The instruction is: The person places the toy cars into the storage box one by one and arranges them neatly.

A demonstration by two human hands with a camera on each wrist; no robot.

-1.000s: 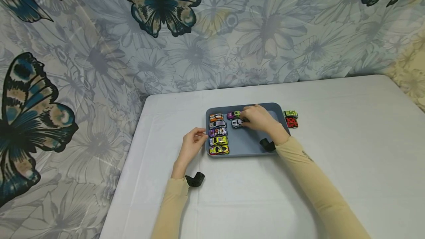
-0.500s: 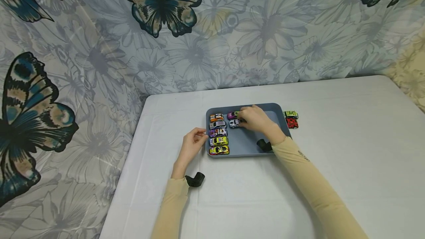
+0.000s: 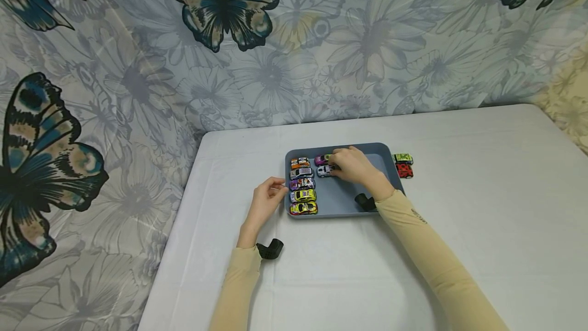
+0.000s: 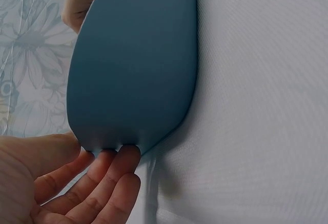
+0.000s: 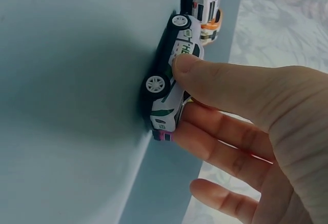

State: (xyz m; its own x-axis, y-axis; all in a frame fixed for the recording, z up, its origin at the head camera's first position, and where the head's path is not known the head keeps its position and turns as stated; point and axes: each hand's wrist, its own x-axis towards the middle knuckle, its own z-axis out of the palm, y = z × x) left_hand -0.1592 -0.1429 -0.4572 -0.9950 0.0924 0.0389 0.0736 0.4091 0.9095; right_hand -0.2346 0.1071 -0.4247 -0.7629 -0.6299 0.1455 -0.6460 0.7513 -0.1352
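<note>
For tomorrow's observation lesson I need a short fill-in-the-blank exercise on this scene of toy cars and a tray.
1. The person's right hand pinches a small white toy car standing on the flat grey-blue plastic ____.
2. The fingertips of the left hand touch the tray's ____ edge.
3. Down the tray's left side stands a column of ____ toy cars.
4. On the white tablecloth beside the tray's right edge stand ____ more cars.

Missing words: tray; left; five; two
</note>
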